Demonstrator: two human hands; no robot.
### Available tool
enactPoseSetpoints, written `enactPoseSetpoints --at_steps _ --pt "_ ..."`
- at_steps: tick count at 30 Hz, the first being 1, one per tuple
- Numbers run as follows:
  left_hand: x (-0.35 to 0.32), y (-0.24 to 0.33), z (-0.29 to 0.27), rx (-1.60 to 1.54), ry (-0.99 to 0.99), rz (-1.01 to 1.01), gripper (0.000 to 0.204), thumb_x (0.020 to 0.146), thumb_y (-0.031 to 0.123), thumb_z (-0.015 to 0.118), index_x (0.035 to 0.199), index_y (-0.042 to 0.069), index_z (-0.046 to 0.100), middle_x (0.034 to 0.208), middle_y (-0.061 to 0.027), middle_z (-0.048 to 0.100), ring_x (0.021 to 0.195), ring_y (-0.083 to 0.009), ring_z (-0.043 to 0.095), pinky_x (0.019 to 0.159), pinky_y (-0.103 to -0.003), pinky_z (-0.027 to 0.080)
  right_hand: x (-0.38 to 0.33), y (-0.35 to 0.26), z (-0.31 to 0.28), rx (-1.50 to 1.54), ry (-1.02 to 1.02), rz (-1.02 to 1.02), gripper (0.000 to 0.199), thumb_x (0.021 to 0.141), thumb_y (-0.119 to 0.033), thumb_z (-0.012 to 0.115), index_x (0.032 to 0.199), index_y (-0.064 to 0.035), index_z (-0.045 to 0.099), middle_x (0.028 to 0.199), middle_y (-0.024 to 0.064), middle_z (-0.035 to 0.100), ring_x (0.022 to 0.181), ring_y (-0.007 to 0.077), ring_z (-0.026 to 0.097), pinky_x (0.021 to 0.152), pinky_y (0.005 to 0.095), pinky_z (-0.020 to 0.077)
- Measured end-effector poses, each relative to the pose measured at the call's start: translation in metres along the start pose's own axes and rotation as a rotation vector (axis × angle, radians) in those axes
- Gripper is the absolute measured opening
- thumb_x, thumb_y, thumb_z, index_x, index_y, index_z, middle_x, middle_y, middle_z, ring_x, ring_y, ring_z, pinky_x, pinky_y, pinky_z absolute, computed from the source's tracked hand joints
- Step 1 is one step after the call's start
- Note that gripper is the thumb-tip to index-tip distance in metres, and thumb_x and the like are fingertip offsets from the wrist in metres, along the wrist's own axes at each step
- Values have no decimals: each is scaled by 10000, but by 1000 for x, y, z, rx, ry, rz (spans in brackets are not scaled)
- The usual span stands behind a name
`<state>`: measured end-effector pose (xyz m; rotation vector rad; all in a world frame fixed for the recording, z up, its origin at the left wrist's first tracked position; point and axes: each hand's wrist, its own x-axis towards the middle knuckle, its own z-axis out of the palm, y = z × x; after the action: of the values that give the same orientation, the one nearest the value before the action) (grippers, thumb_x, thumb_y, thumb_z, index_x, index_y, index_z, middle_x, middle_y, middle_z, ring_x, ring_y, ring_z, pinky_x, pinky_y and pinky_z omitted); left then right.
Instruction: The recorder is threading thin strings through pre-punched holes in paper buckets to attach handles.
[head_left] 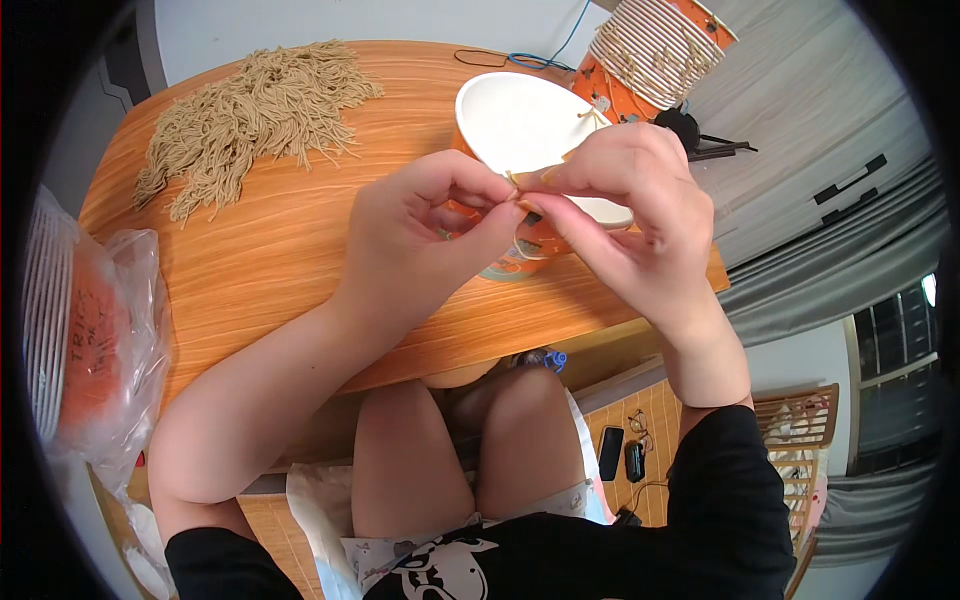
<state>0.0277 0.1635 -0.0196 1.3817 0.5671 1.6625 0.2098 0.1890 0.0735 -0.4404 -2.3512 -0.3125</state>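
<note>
At the table's near right, both hands meet fingertip to fingertip in front of an orange paper bucket with a white inside. My left hand pinches a thin tan cord between thumb and forefinger. Closed in the same way, my right hand grips the cord beside it. A bit of cord sticks up above the fingertips, and a curved length hangs below against the bucket's orange side. Another short tan cord shows at the bucket's far right rim. The hands cover part of the bucket's front.
A heap of cut tan cords lies at the table's far left. Nested orange buckets with cords on their rims are at the back right. A plastic-wrapped bucket stack stands left of the wooden table. A phone lies below right.
</note>
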Motion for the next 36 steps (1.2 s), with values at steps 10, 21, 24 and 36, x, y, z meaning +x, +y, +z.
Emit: enactPoseSetpoints --at_steps 10,21,24,36 --pt "0 -2 -1 91 -1 102 88 867 23 717 947 11 680 915 -38 716 810 -89 679 682 -229 574 5 2 -4 68 -106 10 234 741 -75 788 938 -140 680 879 -35 677 868 197 611 795 349 425" --pt "3 2 -4 152 10 38 135 874 24 714 1002 4 675 918 -75 741 781 -107 708 694 -237 579 -10 -1 9 171 71 148 337 688 -48 806 947 -110 598 853 -18 667 847 206 620 773 340 432" --pt "4 -1 -5 112 4 67 159 881 20 707 1034 -3 669 930 -97 742 780 -113 714 692 -235 580 -11 0 12 191 91 176 361 690 -51 818 956 -105 581 858 -7 668 817 209 629 770 339 434" --pt "5 -2 -5 147 -12 53 90 901 3 682 988 -19 679 902 -67 716 803 -94 693 652 -214 586 -17 5 18 127 169 109 384 707 -69 839 943 -91 537 778 -8 683 743 196 617 750 325 443"
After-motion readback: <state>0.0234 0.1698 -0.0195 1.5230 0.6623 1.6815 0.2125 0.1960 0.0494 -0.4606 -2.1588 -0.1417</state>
